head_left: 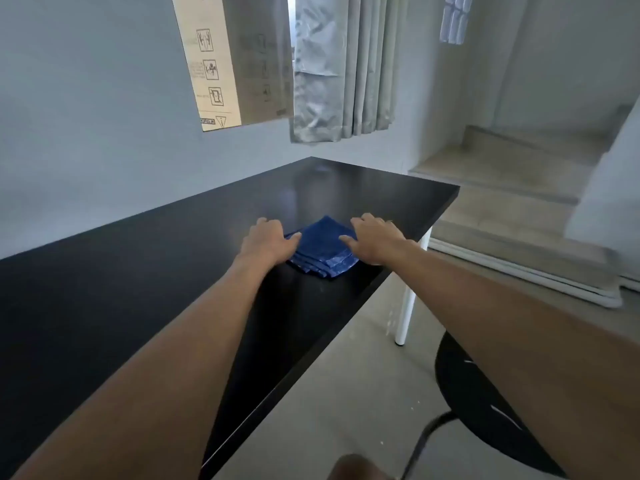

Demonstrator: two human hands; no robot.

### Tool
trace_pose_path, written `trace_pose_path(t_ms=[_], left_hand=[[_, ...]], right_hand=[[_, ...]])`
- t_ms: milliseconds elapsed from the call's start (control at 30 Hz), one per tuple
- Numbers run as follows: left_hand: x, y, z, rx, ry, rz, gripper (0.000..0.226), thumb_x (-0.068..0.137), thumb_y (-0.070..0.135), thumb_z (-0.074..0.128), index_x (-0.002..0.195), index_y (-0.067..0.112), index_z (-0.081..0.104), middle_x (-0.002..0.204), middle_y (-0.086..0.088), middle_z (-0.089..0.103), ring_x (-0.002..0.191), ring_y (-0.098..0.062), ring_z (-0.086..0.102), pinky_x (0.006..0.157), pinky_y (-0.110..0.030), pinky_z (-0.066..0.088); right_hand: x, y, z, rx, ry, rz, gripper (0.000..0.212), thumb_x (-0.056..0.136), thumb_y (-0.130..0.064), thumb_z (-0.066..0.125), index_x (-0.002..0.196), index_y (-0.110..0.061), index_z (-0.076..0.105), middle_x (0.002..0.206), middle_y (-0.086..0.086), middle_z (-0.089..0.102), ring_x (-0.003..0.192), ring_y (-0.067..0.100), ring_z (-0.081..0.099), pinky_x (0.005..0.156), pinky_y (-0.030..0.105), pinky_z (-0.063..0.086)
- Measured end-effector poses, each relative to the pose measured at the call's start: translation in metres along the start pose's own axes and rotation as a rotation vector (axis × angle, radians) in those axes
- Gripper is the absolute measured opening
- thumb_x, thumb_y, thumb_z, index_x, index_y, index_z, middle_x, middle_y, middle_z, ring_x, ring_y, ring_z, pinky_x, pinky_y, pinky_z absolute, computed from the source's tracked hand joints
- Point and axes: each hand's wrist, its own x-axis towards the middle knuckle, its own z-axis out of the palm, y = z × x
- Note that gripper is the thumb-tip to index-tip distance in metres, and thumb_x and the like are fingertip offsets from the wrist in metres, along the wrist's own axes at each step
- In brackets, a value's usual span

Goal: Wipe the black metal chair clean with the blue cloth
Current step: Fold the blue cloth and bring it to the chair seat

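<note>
A black table (145,271) stands by a pale wall, the folded blue cloth (323,247) near its right edge. The left hand (266,242) and right hand (375,239) touch its sides, fingers loosely spread, gripping nothing. The black metal chair (485,410) sits lower right

We see a folded blue cloth (323,247) with a soft, nubbly weave lying on a smooth black tabletop (173,289) with a faint sheen. The table leg (410,299) is glossy white; curtains (343,64) are pale woven fabric.
</note>
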Motion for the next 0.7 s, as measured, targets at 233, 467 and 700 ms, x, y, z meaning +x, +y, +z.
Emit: trace_pose_path(t_ms=[233, 467, 700], left_hand=[[0.016, 0.002, 0.014, -0.005, -0.048, -0.078, 0.051, 0.08, 0.058, 0.069, 0.09, 0.008, 0.063, 0.11, -0.02, 0.061, 0.105, -0.037, 0.056, 0.081, -0.039, 0.045], [0.005, 0.022, 0.017, -0.233, 0.027, -0.087, 0.02, 0.08, 0.015, 0.071, 0.065, 0.003, 0.067, 0.071, -0.019, 0.065, 0.077, -0.039, 0.066, 0.06, -0.033, 0.042], [-0.023, 0.079, 0.012, -0.412, 0.157, 0.039, 0.009, 0.083, 0.002, 0.07, 0.077, -0.005, 0.07, 0.077, -0.018, 0.067, 0.076, -0.029, 0.062, 0.071, -0.036, 0.051]], right_hand=[[0.015, 0.001, 0.017, 0.187, 0.028, 0.173, 0.048, 0.094, -0.047, 0.055, 0.121, -0.008, 0.06, 0.139, 0.016, 0.045, 0.131, 0.036, 0.04, 0.107, 0.047, 0.035], [0.02, 0.009, 0.018, 0.559, -0.024, 0.284, 0.027, 0.076, -0.029, 0.076, 0.089, -0.006, 0.07, 0.086, 0.011, 0.067, 0.093, 0.037, 0.067, 0.084, 0.045, 0.057], [-0.023, 0.052, -0.005, 0.568, 0.124, 0.316, 0.013, 0.079, -0.019, 0.07, 0.083, -0.01, 0.078, 0.078, 0.007, 0.071, 0.074, 0.029, 0.067, 0.071, 0.041, 0.06]])
